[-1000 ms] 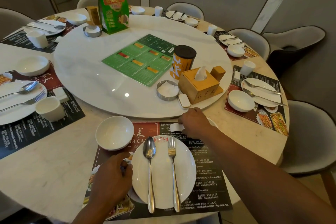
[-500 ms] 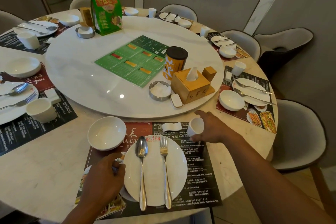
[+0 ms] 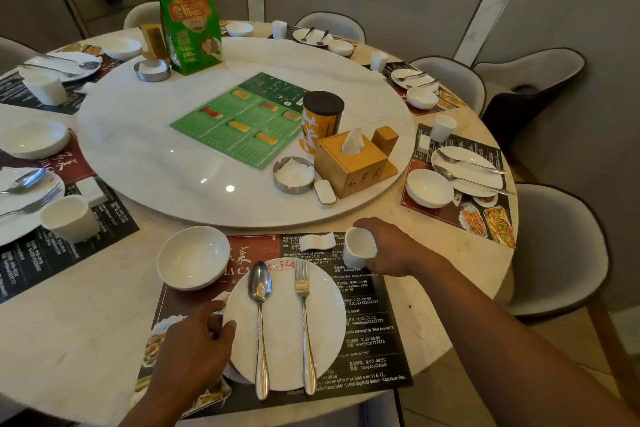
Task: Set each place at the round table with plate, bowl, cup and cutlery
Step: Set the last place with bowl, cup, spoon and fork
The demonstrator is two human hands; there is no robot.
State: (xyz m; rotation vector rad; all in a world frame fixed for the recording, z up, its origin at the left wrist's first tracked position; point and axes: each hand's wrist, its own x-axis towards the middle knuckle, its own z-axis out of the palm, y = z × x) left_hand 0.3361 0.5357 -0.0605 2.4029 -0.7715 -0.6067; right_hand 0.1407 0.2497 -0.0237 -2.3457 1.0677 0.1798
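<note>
Right grip (image 3: 391,248) is closed round one cup (image 3: 360,248): white, plain, handleless, tilted with its mouth toward 9 o'clock. It is held at 1 o'clock from the plate (image 3: 282,343); contact with the placemat (image 3: 374,326) cannot be told. Left grip (image 3: 194,347) is pinched on the plate rim at 9 o'clock. One spoon (image 3: 259,322) and one fork (image 3: 304,322) are laid parallel on the plate. One bowl (image 3: 192,256) is set at 10 o'clock.

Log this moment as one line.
left hand: grips plate rim | right hand: holds cup, tilted | spoon, fork: on plate
</note>
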